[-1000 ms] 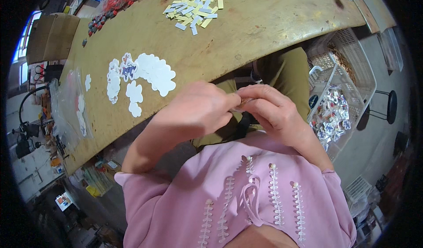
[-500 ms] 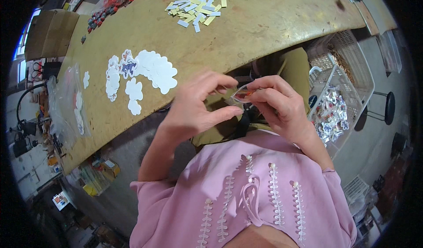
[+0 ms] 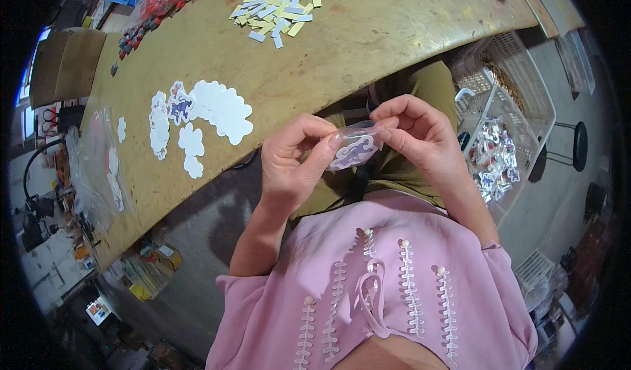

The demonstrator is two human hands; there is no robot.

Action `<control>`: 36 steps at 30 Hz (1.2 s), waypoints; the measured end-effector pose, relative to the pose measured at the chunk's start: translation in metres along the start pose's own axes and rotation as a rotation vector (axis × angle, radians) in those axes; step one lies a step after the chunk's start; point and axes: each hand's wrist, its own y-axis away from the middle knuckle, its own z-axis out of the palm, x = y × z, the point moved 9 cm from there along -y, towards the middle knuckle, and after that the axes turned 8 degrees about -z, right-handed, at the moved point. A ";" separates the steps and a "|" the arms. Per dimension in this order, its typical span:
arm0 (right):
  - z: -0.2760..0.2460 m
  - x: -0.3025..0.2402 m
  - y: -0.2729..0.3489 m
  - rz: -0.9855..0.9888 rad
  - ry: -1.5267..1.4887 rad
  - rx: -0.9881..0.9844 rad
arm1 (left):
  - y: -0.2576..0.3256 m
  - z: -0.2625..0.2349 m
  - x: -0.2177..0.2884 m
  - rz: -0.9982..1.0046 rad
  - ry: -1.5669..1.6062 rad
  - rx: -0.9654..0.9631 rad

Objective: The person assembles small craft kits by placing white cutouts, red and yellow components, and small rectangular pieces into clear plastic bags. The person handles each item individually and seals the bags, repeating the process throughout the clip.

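Note:
Over my lap, a small clear plastic bag [image 3: 355,151] is stretched between both hands. A white cutout with a purple printed figure shows through its film. My left hand [image 3: 296,156] pinches the bag's upper left corner between thumb and forefinger. At the upper right corner, my right hand [image 3: 424,140] pinches the edge the same way. To the left on the table lie white cloud-shaped cutouts [image 3: 222,110], fanned out in overlapping rows. One cutout with a purple print [image 3: 181,103] lies face up among them.
Yellow and white paper strips [image 3: 276,11] are heaped on the table [image 3: 315,67]. Red and grey pieces [image 3: 172,3] lie beyond, at the far left. A clear plastic bag [image 3: 98,166] rests by the left edge. Right of my legs, a white basket [image 3: 522,113] holds filled packets [image 3: 496,159].
My left hand has moved in and taken hold of the bag. The bag has turned, now showing the purple print. Table things appear shifted slightly left in view.

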 end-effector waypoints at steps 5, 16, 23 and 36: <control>-0.002 0.006 0.001 0.078 -0.029 -0.011 | 0.002 0.002 -0.009 -0.042 0.037 0.015; 0.022 -0.035 0.005 -0.448 0.839 0.028 | -0.014 0.025 0.014 0.166 -0.630 0.091; 0.005 -0.019 0.011 -0.212 0.670 -0.013 | -0.008 0.034 0.025 0.313 -0.856 -0.068; 0.007 -0.038 0.058 -0.596 0.792 -0.295 | 0.026 0.006 -0.094 -0.562 0.408 -0.055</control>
